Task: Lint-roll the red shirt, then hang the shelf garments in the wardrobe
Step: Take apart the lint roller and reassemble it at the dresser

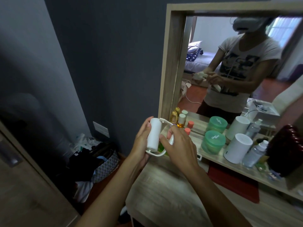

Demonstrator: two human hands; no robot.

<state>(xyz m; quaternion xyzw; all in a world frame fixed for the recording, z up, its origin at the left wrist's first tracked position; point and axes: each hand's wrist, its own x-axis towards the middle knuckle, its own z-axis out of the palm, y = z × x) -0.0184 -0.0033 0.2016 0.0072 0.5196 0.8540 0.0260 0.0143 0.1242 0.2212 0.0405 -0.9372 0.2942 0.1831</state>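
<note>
At the far left a wooden door panel (24, 185) is cut off by the frame edge, and the floor beside it lies in deep shadow. A heap of clothes and a patterned basket (105, 163) against the dark wall are hard to make out.

Above the near left edge of the wooden surface (164, 194), the left hand (141, 141) wraps the white roll of the lint roller (153, 135); its fingers (148, 125) curl round the far side, largely hidden, with the thumb pressed along the near side. The roller's thin white frame shows above and below the roll. The right hand (178, 145) is closed on the roller's handle, which is mostly hidden in the palm; its bent fingers (171, 131) pinch the handle near the frame. Something green behind the hands cannot be identified.

Along the back edge, under the mirror (229, 54), stand small bottles (180, 122), a green tub (213, 142), a white cylinder (237, 148) and a clear spray bottle (255, 153). A red cloth (236, 184) lies on the surface near the right side, partly covered by the raised ledge. A dark red object (285, 151) at the right edge is blurred.
</note>
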